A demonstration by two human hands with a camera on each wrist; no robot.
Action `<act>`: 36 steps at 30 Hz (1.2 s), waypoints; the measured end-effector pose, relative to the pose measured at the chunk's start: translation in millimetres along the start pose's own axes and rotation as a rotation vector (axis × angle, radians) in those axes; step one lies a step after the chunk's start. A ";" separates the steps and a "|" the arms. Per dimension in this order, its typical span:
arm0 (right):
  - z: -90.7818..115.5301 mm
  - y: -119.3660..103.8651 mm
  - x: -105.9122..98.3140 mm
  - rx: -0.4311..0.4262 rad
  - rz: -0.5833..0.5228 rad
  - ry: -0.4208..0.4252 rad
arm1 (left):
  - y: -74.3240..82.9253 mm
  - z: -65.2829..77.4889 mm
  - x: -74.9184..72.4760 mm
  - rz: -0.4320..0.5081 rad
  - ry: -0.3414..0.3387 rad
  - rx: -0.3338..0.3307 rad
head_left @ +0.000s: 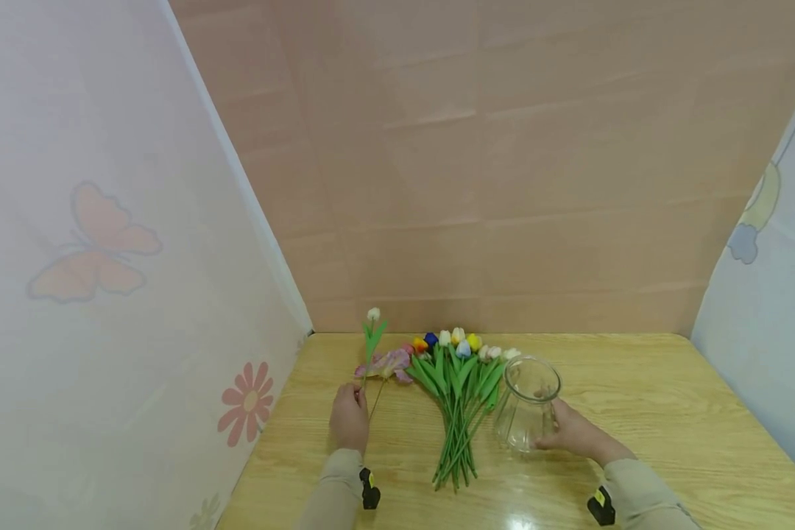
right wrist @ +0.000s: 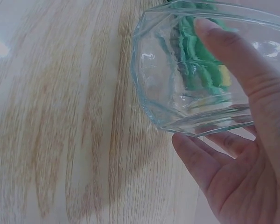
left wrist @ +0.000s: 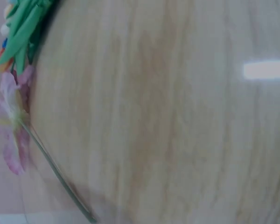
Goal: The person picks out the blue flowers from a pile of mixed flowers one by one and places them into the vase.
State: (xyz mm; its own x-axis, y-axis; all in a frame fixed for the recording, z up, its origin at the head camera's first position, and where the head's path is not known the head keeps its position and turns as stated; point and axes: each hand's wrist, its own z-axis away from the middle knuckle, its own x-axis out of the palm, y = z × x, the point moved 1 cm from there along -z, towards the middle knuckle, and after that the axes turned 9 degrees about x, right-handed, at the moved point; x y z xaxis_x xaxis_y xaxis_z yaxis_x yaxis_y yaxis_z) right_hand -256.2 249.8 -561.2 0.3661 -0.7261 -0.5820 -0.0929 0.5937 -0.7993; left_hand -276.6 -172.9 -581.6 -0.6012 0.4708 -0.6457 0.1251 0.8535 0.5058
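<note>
My left hand [head_left: 349, 419] pinches the lower stem of a white artificial tulip [head_left: 373, 340], held upright with its bloom at the top. Just beside that hand lies a pink-purple flower [head_left: 392, 364] with a thin stem, also visible in the left wrist view as a large-petalled bloom [left wrist: 14, 116]. With thumb and fingers spread round its side, my right hand [head_left: 578, 432] grips a clear glass vase [head_left: 522, 423]. In the right wrist view the thumb lies along one face of the faceted vase [right wrist: 149, 79], the fingers on the opposite side.
Between the hands a bunch of artificial tulips [head_left: 460, 390] lies on the wooden table [head_left: 649, 390], stems toward me, in white, yellow, orange and blue. A pinkish-brown backdrop [head_left: 437, 184] rises behind, and patterned white panels [head_left: 139, 383] stand at both sides.
</note>
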 end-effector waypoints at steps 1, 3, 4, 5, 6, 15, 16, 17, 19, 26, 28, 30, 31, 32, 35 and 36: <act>0.0 0.1 0.1 0.000 -0.004 0.000 | -3.0 1.3 -0.6 -0.013 -0.022 -0.002; -0.1 0.5 0.1 -0.002 -0.006 -0.003 | -8.5 3.9 -1.3 -0.041 -0.061 -0.008; -0.4 0.9 0.2 -0.003 -0.007 -0.004 | -10.8 5.2 -1.4 -0.050 -0.078 -0.014; -0.4 1.1 0.3 -0.002 -0.009 -0.003 | -13.1 6.7 -1.3 -0.064 -0.098 -0.018; -0.6 1.6 0.5 -0.004 -0.008 -0.004 | -15.3 8.2 -1.0 -0.074 -0.114 -0.022; -0.4 2.4 1.3 -0.001 -0.010 -0.005 | -26.9 15.3 3.5 -0.128 -0.165 -0.046; -0.2 2.0 1.4 -0.005 -0.009 -0.004 | -28.1 15.6 4.2 -0.134 -0.169 -0.043; -0.1 1.9 1.4 -0.010 -0.005 -0.002 | -29.3 15.7 4.7 -0.141 -0.176 -0.041; -0.2 1.8 1.6 -0.019 -0.005 0.000 | -31.8 16.1 5.9 -0.154 -0.198 -0.044; 0.1 2.0 1.8 -0.031 -0.001 0.004 | -39.1 16.5 8.4 -0.213 -0.277 -0.071; -0.1 2.7 1.9 -0.027 0.006 0.010 | -39.5 16.2 7.5 -0.225 -0.288 -0.070; -0.3 3.1 2.0 -0.020 0.009 0.011 | -39.3 16.1 5.7 -0.236 -0.301 -0.065; -0.4 3.2 2.1 -0.016 0.013 0.014 | -39.2 16.1 4.7 -0.239 -0.303 -0.059; -0.6 3.3 2.1 -0.016 0.018 0.016 | -39.3 16.1 3.9 -0.243 -0.311 -0.058; -0.8 2.6 2.1 -0.013 0.024 0.019 | -38.4 15.8 0.9 -0.254 -0.341 -0.053; -0.9 2.4 1.9 -0.016 0.027 0.017 | -37.7 15.3 -0.3 -0.253 -0.352 -0.050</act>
State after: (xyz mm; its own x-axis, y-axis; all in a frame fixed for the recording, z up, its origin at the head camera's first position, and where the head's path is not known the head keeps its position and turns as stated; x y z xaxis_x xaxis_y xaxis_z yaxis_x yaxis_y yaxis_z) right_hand -256.5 249.5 -564.4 0.3472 -0.7161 -0.6055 -0.1172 0.6075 -0.7856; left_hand -269.0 -201.7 -609.2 -0.3013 0.3031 -0.9041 -0.0355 0.9439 0.3283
